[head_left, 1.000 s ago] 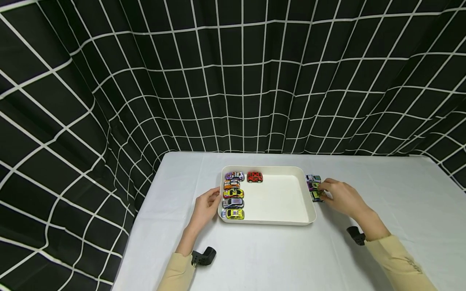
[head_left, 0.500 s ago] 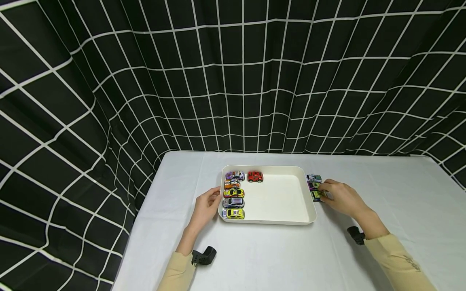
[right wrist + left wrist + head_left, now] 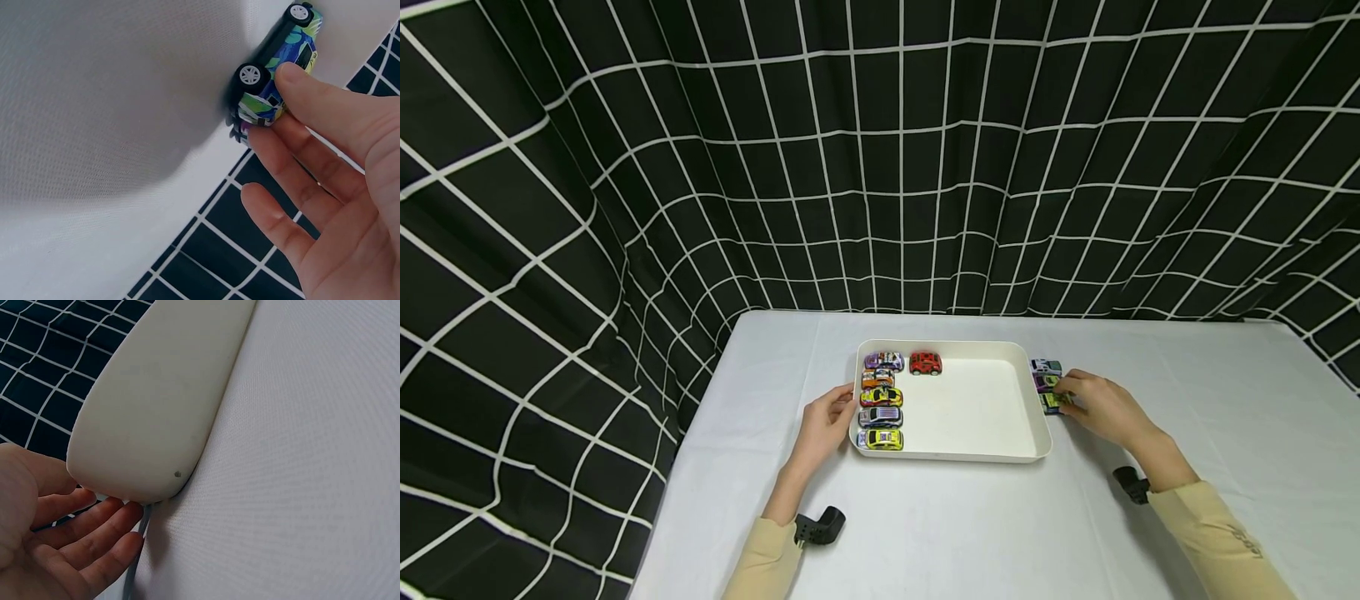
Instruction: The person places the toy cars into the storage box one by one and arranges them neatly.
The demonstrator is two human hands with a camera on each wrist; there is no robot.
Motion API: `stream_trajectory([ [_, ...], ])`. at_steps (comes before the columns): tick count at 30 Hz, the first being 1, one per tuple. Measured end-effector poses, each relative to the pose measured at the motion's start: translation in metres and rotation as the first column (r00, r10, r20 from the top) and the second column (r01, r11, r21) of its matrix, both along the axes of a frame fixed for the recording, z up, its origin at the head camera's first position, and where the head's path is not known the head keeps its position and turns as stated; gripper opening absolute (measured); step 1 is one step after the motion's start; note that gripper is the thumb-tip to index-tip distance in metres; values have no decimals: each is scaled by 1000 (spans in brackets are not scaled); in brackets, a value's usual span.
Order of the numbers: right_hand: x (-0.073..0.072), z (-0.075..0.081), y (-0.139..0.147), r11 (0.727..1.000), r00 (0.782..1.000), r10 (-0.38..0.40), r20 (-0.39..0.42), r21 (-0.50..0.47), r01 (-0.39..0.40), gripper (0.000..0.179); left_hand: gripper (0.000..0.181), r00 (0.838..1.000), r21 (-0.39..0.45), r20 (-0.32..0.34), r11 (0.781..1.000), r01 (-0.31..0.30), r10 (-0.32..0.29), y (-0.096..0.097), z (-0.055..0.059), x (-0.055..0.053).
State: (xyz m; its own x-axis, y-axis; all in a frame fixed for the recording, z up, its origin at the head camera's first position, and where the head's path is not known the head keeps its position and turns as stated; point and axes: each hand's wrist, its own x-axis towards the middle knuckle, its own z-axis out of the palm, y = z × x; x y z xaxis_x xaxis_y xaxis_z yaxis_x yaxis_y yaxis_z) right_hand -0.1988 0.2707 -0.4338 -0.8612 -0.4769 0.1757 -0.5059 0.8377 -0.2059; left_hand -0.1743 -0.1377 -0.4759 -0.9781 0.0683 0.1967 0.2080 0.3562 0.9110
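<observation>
1. Fingers (image 3: 112,556) of the left hand (image 3: 825,423) are lying loosely bent, touching the white tray (image 3: 955,457) at its left wall; an uneven push there could be sliding it across the white cloth (image 3: 955,533).
2. Right-hand (image 3: 1105,407) thumb and fingertips are pinching the green car (image 3: 290,50) just beside the tray's right wall. They seem to be covering only one end, so it could be twisting loose if lifted.
3. Just beyond, the purple car (image 3: 1045,383) is sitting close, with the white car (image 3: 1046,366) farther back; a straying fingertip could be knocking either.
4. Inside the tray, five cars (image 3: 881,417) are lining the left wall and the red car (image 3: 925,363) is standing near the far wall; a jolt would probably be rolling them askew.
5. A checked curtain (image 3: 917,167) is hanging behind.
</observation>
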Motion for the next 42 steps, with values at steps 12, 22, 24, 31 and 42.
stream_trajectory([
  [12,3,10,0,1000,1000,-24,-7,10,24,21,32,1000,-8,8,1000,-6,6,0,2,2],
  [22,4,30,3,1000,993,-17,-120,-24,14,20,31,1000,-20,0,1000,-16,16,0,2,1],
  [24,4,34,2,999,991,-17,-133,-34,13,20,31,1000,-22,-6,1000,-15,15,0,2,1],
  [31,-2,46,-13,1000,991,-2,-137,-31,-2,19,31,1000,-14,-6,1000,-9,8,0,1,0],
  [42,-16,52,-52,998,989,67,-134,3,-68,20,33,1000,-16,24,1000,-16,17,0,1,0],
])
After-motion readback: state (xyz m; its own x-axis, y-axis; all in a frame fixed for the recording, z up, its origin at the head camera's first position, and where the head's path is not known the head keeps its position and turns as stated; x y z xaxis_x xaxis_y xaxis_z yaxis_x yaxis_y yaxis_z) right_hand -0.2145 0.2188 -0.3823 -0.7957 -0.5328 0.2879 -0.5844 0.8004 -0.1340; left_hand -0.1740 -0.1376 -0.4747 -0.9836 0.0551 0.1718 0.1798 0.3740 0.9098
